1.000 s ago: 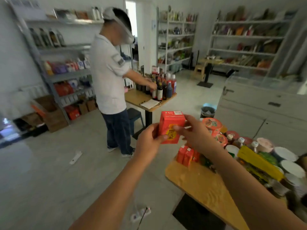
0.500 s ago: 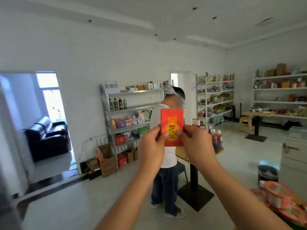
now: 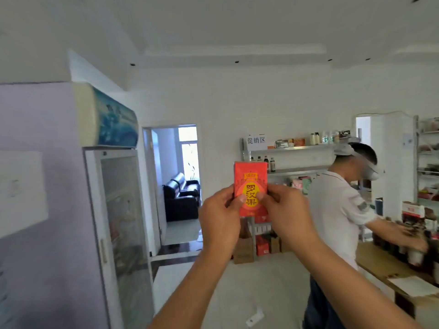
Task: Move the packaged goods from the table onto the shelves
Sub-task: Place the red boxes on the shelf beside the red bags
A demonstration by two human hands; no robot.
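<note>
A red carton (image 3: 250, 179) with a yellow circle and characters on its front stands upright in front of me at chest height. My left hand (image 3: 219, 216) pinches its lower left edge and my right hand (image 3: 286, 213) pinches its lower right edge, thumbs on the front face. Behind it against the far wall stands a metal shelf unit (image 3: 292, 148) with bottles and boxes on its levels. The table I took the carton from is out of view.
A glass-door fridge (image 3: 118, 222) stands close on the left. A person in a white shirt (image 3: 337, 210) works at a wooden table (image 3: 389, 264) with bottles on the right. An open doorway (image 3: 175, 184) shows a black sofa. More shelves (image 3: 427, 162) stand far right.
My view has swung left: the fridge has come into view and the person has shifted to the right. Both hands keep holding the carton, now upright and closer to my face.
</note>
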